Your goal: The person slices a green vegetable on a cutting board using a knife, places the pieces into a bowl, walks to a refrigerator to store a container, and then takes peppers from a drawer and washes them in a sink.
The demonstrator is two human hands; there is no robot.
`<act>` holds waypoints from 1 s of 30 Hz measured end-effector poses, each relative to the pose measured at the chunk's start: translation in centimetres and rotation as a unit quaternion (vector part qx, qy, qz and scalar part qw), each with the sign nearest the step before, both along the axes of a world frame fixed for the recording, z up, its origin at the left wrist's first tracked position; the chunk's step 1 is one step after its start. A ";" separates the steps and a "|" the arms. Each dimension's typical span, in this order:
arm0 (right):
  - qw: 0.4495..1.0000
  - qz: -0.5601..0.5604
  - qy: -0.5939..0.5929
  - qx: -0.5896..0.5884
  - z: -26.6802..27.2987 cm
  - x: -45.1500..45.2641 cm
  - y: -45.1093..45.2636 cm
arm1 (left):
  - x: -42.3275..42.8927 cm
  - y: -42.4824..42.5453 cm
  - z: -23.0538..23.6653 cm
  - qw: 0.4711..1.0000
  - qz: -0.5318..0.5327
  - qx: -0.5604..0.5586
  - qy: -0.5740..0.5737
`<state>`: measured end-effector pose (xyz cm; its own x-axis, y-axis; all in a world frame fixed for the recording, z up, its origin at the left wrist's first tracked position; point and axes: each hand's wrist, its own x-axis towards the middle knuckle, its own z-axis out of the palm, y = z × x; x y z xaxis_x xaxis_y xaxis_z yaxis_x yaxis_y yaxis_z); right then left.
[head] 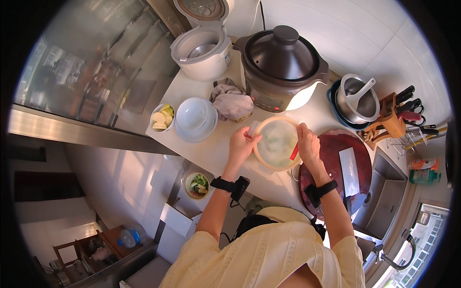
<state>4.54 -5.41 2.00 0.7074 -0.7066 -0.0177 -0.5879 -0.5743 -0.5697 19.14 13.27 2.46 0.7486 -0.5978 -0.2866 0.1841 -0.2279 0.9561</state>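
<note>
A round lidded container (277,144) with a cloudy, see-through cover and a cream rim lies between my hands, above the white counter. On its left edge, my left hand (242,145) grips a side clasp, with red showing under the fingers. My right hand (309,144) holds the opposite edge, beside a red strip (294,152). Pale and greenish contents show dimly through the cover. Just behind the container stands a dark-lidded electric stew pot (281,68), with a crumpled grey cloth (234,104) to its left. Both wrists wear black straps.
A cleaver (349,172) lies on the round red chopping board (324,144) at right, near the sink (385,194). A knife block (392,118) and steel bowl (354,88) stand behind. Left are white bowls (194,126), a bowl of cut pieces (162,118) and an open rice cooker (203,54).
</note>
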 end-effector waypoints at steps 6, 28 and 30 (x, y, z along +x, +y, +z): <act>0.992 0.012 0.062 -0.110 0.4 1.2 1.5 | -0.1 1.1 -5.1 0.987 0.042 0.063 -0.144; 0.992 0.027 0.002 -0.120 -0.8 1.4 1.4 | -1.3 2.2 -3.1 0.994 0.010 0.103 0.048; 0.996 0.034 0.019 -0.081 -0.4 1.1 1.0 | -1.4 2.1 -2.3 0.995 0.004 0.086 0.042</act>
